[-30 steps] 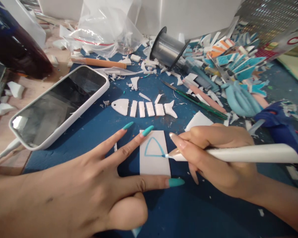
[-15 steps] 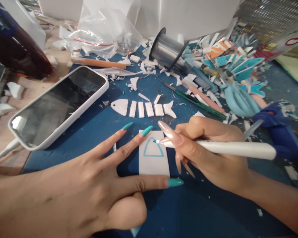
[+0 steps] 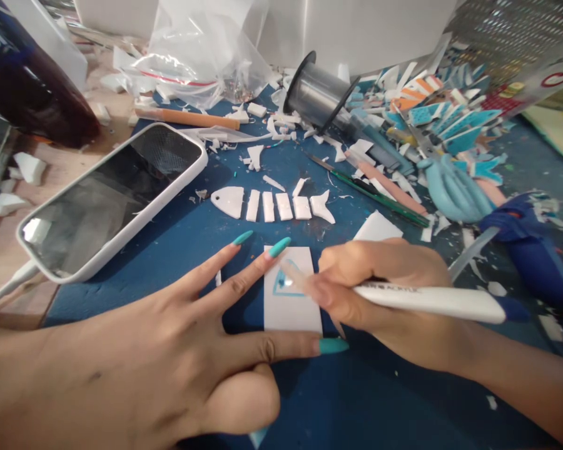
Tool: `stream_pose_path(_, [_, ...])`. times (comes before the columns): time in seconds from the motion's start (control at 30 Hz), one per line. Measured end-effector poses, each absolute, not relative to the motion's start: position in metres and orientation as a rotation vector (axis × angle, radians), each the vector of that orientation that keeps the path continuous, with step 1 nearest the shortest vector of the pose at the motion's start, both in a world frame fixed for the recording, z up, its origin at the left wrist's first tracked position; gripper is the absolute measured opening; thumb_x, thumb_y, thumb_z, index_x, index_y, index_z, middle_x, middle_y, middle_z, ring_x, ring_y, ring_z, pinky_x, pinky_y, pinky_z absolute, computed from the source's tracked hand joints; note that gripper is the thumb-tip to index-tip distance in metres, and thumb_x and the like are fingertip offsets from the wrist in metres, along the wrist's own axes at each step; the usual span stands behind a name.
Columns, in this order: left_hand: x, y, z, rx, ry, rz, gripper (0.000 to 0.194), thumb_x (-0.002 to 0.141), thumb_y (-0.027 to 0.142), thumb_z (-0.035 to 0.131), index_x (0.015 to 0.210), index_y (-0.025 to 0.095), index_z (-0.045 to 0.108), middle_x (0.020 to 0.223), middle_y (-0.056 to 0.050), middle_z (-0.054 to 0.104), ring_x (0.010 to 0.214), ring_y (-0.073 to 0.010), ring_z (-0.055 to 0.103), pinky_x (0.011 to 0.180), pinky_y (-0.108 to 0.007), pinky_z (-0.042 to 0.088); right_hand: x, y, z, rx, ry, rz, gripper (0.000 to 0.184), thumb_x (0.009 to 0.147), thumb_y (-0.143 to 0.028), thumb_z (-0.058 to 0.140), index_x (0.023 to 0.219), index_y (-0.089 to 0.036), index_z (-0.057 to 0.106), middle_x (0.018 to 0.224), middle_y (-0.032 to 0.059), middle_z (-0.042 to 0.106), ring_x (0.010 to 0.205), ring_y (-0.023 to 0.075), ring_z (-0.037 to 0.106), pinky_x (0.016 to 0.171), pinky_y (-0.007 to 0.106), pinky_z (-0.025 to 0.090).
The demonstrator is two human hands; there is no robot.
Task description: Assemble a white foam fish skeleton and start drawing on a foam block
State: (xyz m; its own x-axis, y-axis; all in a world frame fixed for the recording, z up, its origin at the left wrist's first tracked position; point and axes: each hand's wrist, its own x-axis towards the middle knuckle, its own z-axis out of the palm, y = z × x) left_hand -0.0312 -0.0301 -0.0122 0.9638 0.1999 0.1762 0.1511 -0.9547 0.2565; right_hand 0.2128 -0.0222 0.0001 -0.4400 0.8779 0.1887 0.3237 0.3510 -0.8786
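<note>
My left hand (image 3: 206, 337) lies spread with teal nails, fingers at the left and near edges of a small white rectangular sheet (image 3: 293, 315). On that sheet is a blue-outlined triangular shape (image 3: 278, 289), with blue marks inside it. My right hand (image 3: 375, 281) is closed around a white acrylic paint marker (image 3: 431, 303) with a blue end. The marker's tip is over the shape, partly hidden by the thumb. Beyond the sheet lies a row of white cut pieces forming a fish (image 3: 272, 205), with a hole in its head.
A phone (image 3: 115, 200) on a cable lies left, near a dark drink bottle (image 3: 32, 75). Behind are a plastic bag (image 3: 201, 56), a spool (image 3: 319, 90) and white scraps. To the right are a green-handled craft knife (image 3: 375, 194), scissors (image 3: 455, 187) and a blue glue gun (image 3: 535, 250).
The marker tip has moved down and left inside the triangle, adding blue there. My right hand has shifted, uncovering a white piece behind it. My left hand stays in place.
</note>
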Motion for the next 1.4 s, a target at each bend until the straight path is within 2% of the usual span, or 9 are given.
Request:
stream_pose_path(0.2, [-0.0299,-0.0302,-0.0115,2.882,0.259,0.292,0.019,0.082,0.036,0.063,0.099,0.027,0.063,0.154,0.009,0.036,0.147,-0.0372,0.015,0.122,-0.056,0.001,0.2106,-0.0239,0.0006,-1.104,-1.852,1.099,0.037,0.088,-0.022,0.064,0.057,-0.019,0.043,0.048,-0.0069,0.043,0.043,0.0053,0.041,0.041,0.021,0.032])
stream_pose_path(0.33, [-0.0318,-0.0294,-0.0119,2.887,0.267,0.275,0.021,0.084,0.036,0.062,0.103,0.027,0.06,0.155,0.009,0.034,0.147,-0.0363,0.017,0.121,-0.056,0.0,0.2098,-0.0237,0.0018,-1.062,-1.903,1.173,0.033,0.084,-0.019,0.067,0.058,-0.019,0.048,0.055,-0.0062,0.048,0.047,0.0045,0.043,0.041,0.02,0.031])
stream_pose_path(0.43, [-0.0328,-0.0289,-0.0124,2.898,0.237,0.263,0.024,0.084,0.035,0.065,0.106,0.027,0.058,0.157,0.008,0.031,0.147,-0.0381,0.015,0.121,-0.056,-0.002,0.2101,-0.0226,0.0003,-1.07,-1.845,1.128,0.035,0.086,-0.019,0.065,0.058,-0.019,0.044,0.052,-0.0075,0.043,0.046,0.0045,0.042,0.044,0.021,0.034])
stream_pose_path(0.6, [-0.0308,-0.0299,-0.012,2.9,0.257,0.271,0.024,0.083,0.034,0.063,0.106,0.028,0.058,0.155,0.009,0.033,0.148,-0.0367,0.014,0.121,-0.057,0.0,0.2102,-0.0219,-0.0001,-0.933,-1.922,1.233,0.033,0.084,-0.013,0.066,0.058,-0.019,0.046,0.053,-0.0068,0.042,0.044,0.0036,0.037,0.038,0.02,0.026])
stream_pose_path(0.83, [-0.0339,-0.0308,-0.0108,2.879,0.247,0.255,0.014,0.082,0.032,0.066,0.092,0.025,0.06,0.157,0.008,0.03,0.148,-0.0392,0.011,0.122,-0.056,0.003,0.211,-0.0251,0.0019,-1.085,-1.914,1.071,0.042,0.087,-0.013,0.059,0.057,-0.019,0.03,0.048,-0.0083,0.034,0.042,0.0038,0.03,0.039,0.02,0.025])
stream_pose_path(0.97, [-0.0336,-0.0304,-0.0102,2.878,0.265,0.249,0.019,0.084,0.036,0.062,0.1,0.027,0.059,0.157,0.01,0.031,0.149,-0.0367,0.009,0.121,-0.055,0.004,0.2097,-0.0239,0.0027,-1.077,-1.928,1.133,0.04,0.085,-0.015,0.062,0.056,-0.019,0.035,0.052,-0.0067,0.038,0.047,0.0053,0.035,0.042,0.02,0.03])
stream_pose_path(1.13, [-0.0319,-0.0294,-0.0111,2.879,0.25,0.208,0.022,0.085,0.037,0.063,0.105,0.028,0.06,0.158,0.009,0.027,0.149,-0.0378,0.007,0.121,-0.055,0.002,0.2101,-0.024,0.0034,-1.092,-1.901,1.109,0.04,0.087,-0.013,0.058,0.056,-0.019,0.033,0.047,-0.0081,0.035,0.042,0.0044,0.031,0.039,0.021,0.026])
stream_pose_path(1.27, [-0.0323,-0.0297,-0.0116,2.87,0.256,0.255,0.021,0.086,0.039,0.061,0.103,0.028,0.061,0.156,0.01,0.031,0.148,-0.0354,0.013,0.122,-0.053,0.002,0.2099,-0.0238,0.0057,-1.111,-1.915,1.159,0.039,0.084,-0.016,0.062,0.055,-0.019,0.037,0.052,-0.0057,0.044,0.047,0.0061,0.039,0.042,0.022,0.03])
stream_pose_path(1.4, [-0.032,-0.0303,-0.0112,2.862,0.276,0.273,0.022,0.086,0.039,0.061,0.105,0.03,0.062,0.155,0.012,0.034,0.148,-0.0349,0.014,0.123,-0.052,0.001,0.2105,-0.0212,0.0055,-1.144,-1.877,1.091,0.041,0.085,-0.016,0.06,0.054,-0.02,0.033,0.047,-0.007,0.036,0.043,0.0058,0.034,0.041,0.022,0.029])
